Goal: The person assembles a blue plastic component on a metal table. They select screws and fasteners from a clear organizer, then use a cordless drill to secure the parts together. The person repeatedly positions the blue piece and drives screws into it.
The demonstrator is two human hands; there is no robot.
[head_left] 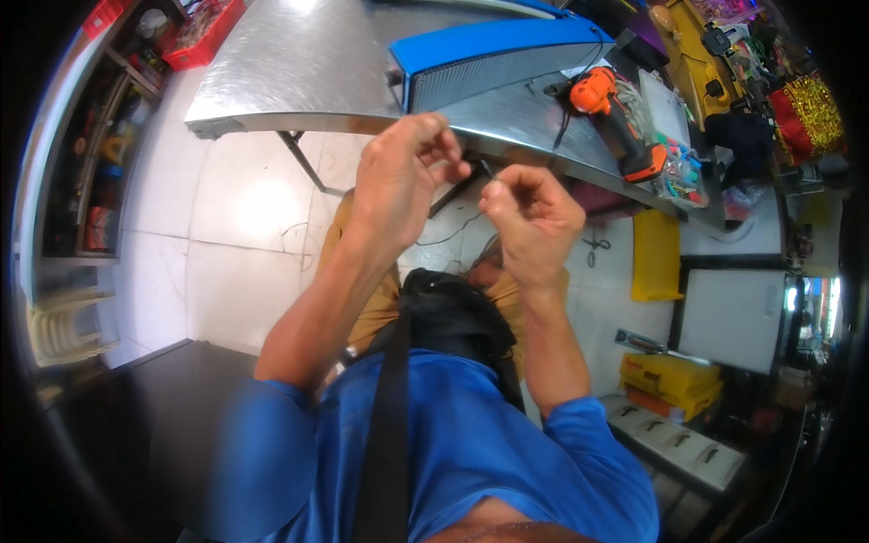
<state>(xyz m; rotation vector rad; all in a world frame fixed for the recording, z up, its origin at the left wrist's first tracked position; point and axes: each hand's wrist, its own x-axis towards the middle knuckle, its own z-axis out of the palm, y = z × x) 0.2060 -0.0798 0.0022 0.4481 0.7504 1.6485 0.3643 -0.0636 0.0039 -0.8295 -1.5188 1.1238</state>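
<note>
My right hand [532, 217] pinches a thin dark cable [489, 170], whose end pokes up between thumb and fingertips. Just left of it, my left hand [407, 172] is raised with its fingers curled together; anything between them is too small to make out. A thin dark cord [450, 237] hangs below and between the hands, above my lap. Both hands are in front of the near edge of a metal table [299, 68]. On that table lies a long blue housing [502, 50] with a ribbed grey side.
An orange and black cordless drill [615, 122] lies on the table's right, beside a clear box of small coloured parts [681, 176]. A red crate [204, 34] stands far left. Scissors [596, 249] lie on the tiled floor. Yellow cases [670, 382] are stacked at right.
</note>
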